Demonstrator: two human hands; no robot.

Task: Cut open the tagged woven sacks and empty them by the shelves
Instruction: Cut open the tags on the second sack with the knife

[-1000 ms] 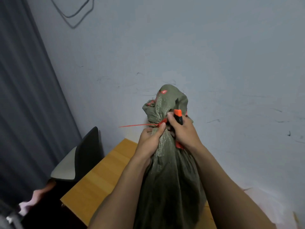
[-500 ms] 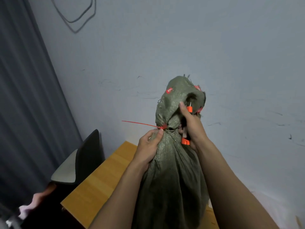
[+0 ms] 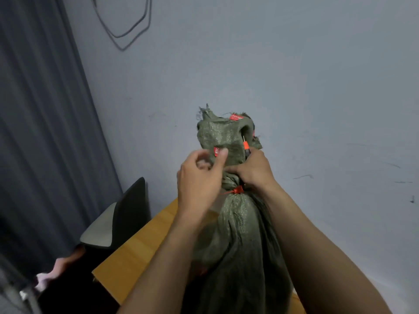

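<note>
**Sack neck, tie not yet cut**

While my right hand (image 3: 254,169) is closed around the cutter (image 3: 245,147) and the bunched neck above the red tie (image 3: 237,190), my left hand (image 3: 199,175) hangs half open just in front, thumb near a red tag (image 3: 216,151), holding nothing. The sack (image 3: 238,245) stands upright before me, over the table (image 3: 136,250), near the wall. Woven cloth looks soft, limp, slippery; body seems full, likely heavy. Best hold, I judge: the neck below the tie.
</note>
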